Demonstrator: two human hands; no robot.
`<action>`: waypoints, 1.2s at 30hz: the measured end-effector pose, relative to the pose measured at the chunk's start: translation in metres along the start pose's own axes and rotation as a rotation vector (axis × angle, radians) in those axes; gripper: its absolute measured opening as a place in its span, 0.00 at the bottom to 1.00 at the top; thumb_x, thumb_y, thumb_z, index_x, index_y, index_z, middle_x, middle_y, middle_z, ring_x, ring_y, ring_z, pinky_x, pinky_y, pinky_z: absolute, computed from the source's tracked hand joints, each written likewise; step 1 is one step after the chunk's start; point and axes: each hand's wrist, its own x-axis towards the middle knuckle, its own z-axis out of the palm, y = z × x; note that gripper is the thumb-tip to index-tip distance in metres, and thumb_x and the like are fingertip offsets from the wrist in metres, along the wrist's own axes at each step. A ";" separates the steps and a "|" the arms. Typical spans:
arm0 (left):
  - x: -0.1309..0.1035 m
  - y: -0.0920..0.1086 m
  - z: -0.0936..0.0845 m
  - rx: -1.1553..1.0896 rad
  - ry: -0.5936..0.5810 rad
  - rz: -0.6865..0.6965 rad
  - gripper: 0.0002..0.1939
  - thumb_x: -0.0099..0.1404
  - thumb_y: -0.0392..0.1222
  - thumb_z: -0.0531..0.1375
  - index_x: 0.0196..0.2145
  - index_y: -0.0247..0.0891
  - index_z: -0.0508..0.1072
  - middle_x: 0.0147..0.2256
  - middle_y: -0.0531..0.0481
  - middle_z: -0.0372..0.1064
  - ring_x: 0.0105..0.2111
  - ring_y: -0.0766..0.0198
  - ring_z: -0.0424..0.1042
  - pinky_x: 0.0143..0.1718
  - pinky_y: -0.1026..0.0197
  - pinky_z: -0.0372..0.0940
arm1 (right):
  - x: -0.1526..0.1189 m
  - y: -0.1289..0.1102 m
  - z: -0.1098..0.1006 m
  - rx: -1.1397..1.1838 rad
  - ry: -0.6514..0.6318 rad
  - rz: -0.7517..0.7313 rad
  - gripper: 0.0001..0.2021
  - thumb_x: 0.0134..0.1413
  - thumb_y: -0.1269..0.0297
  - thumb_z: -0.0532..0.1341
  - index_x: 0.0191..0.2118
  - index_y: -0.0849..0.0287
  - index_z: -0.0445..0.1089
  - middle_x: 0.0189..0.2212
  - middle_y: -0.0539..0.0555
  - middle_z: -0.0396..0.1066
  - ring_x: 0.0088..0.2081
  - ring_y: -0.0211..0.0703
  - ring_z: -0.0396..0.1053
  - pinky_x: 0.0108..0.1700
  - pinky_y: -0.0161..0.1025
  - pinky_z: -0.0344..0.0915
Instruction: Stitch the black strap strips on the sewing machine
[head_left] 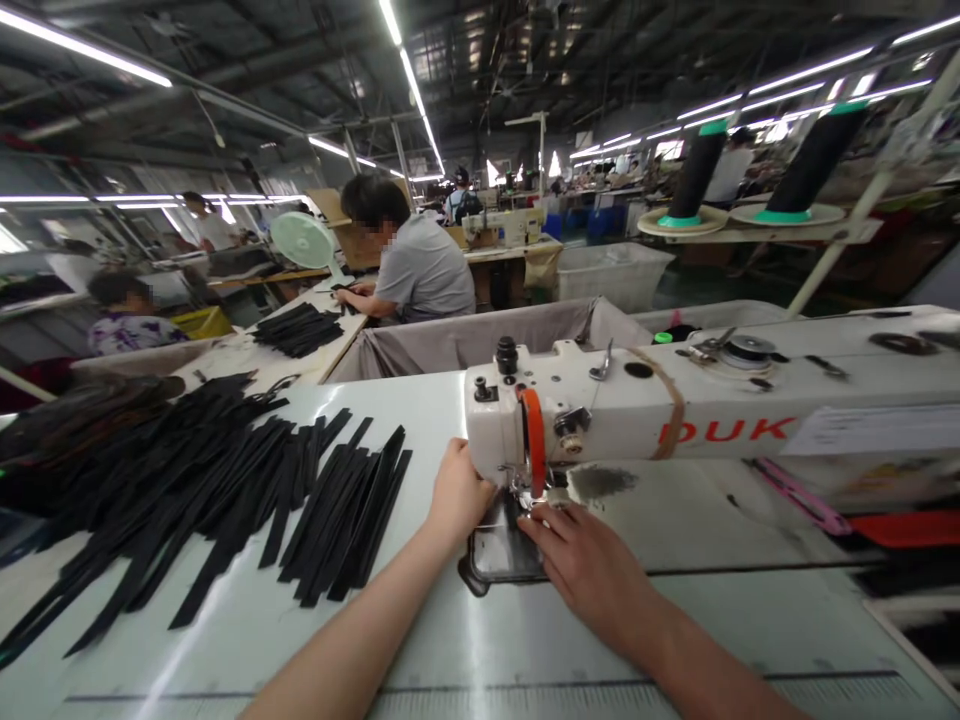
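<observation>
A white sewing machine with an orange guard stands before me. My left hand is closed at the left of its needle area, its fingertips mostly hidden behind the machine head. On the near side of the presser foot, my right hand has its fingers bent together, tips down by the metal plate. Something small and dark lies between both hands under the needle; I cannot make out its shape. Left of the machine, a bundle of black fabric strips lies on the table.
A larger heap of black strips spreads to the far left. Two black thread cones stand on a rack at right. Pink-handled snips lie below the machine arm. A co-worker sits ahead beside a fabric-lined bin.
</observation>
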 end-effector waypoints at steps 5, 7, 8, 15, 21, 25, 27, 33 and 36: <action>0.029 0.005 0.000 -0.012 -0.025 -0.029 0.07 0.59 0.31 0.58 0.32 0.38 0.75 0.39 0.42 0.74 0.47 0.50 0.70 0.46 0.55 0.64 | -0.001 -0.001 0.004 0.033 0.029 0.013 0.18 0.49 0.80 0.63 0.47 0.62 0.71 0.41 0.58 0.74 0.41 0.50 0.70 0.46 0.46 0.70; 0.028 0.003 -0.010 -0.036 -0.053 -0.065 0.05 0.57 0.31 0.59 0.28 0.37 0.74 0.35 0.43 0.74 0.43 0.51 0.72 0.41 0.58 0.65 | -0.002 0.000 0.003 0.064 0.041 0.018 0.17 0.49 0.81 0.63 0.45 0.62 0.72 0.40 0.58 0.74 0.41 0.51 0.70 0.46 0.47 0.70; 0.024 0.000 -0.016 -0.049 -0.064 -0.088 0.04 0.56 0.31 0.60 0.26 0.37 0.73 0.32 0.44 0.74 0.40 0.52 0.73 0.39 0.58 0.65 | -0.002 0.000 0.001 0.082 0.046 0.021 0.16 0.49 0.81 0.62 0.45 0.62 0.72 0.40 0.57 0.74 0.42 0.51 0.71 0.46 0.47 0.70; -0.043 -0.006 -0.044 -0.737 -0.244 -0.303 0.14 0.62 0.47 0.62 0.41 0.34 0.70 0.32 0.47 0.75 0.27 0.67 0.70 0.29 0.65 0.63 | -0.001 -0.011 -0.024 0.822 -0.096 0.332 0.13 0.63 0.66 0.56 0.51 0.58 0.70 0.41 0.55 0.75 0.35 0.42 0.72 0.39 0.38 0.71; -0.073 0.013 -0.036 -1.188 -0.290 -0.304 0.18 0.54 0.45 0.71 0.37 0.32 0.73 0.34 0.45 0.77 0.24 0.69 0.72 0.28 0.67 0.67 | -0.001 -0.019 -0.033 1.517 -0.477 0.488 0.21 0.62 0.49 0.58 0.52 0.59 0.70 0.35 0.56 0.75 0.24 0.34 0.63 0.26 0.32 0.62; -0.071 0.017 -0.041 -1.251 -0.274 -0.239 0.15 0.51 0.41 0.73 0.32 0.31 0.74 0.30 0.47 0.77 0.24 0.69 0.72 0.26 0.68 0.67 | -0.003 -0.016 -0.033 1.588 -0.533 0.495 0.23 0.63 0.45 0.56 0.51 0.60 0.70 0.31 0.55 0.74 0.22 0.31 0.59 0.23 0.31 0.55; -0.071 0.016 -0.045 -1.292 -0.323 -0.202 0.13 0.51 0.38 0.73 0.29 0.31 0.73 0.29 0.47 0.77 0.24 0.69 0.72 0.25 0.70 0.67 | -0.004 -0.014 -0.032 1.609 -0.500 0.504 0.25 0.63 0.43 0.55 0.48 0.61 0.71 0.28 0.54 0.72 0.22 0.32 0.60 0.23 0.31 0.55; -0.076 0.017 -0.048 -1.467 -0.523 -0.058 0.13 0.52 0.26 0.70 0.36 0.33 0.74 0.36 0.47 0.78 0.37 0.67 0.77 0.39 0.69 0.72 | -0.006 -0.015 -0.039 1.499 -0.535 0.627 0.23 0.54 0.40 0.62 0.37 0.58 0.67 0.18 0.46 0.64 0.19 0.32 0.57 0.22 0.31 0.54; -0.078 0.018 -0.046 -1.497 -0.594 -0.038 0.13 0.56 0.26 0.68 0.38 0.32 0.74 0.39 0.45 0.79 0.40 0.66 0.78 0.42 0.67 0.72 | -0.009 -0.018 -0.046 1.501 -0.516 0.684 0.25 0.49 0.36 0.63 0.33 0.57 0.66 0.16 0.46 0.63 0.17 0.33 0.58 0.20 0.31 0.54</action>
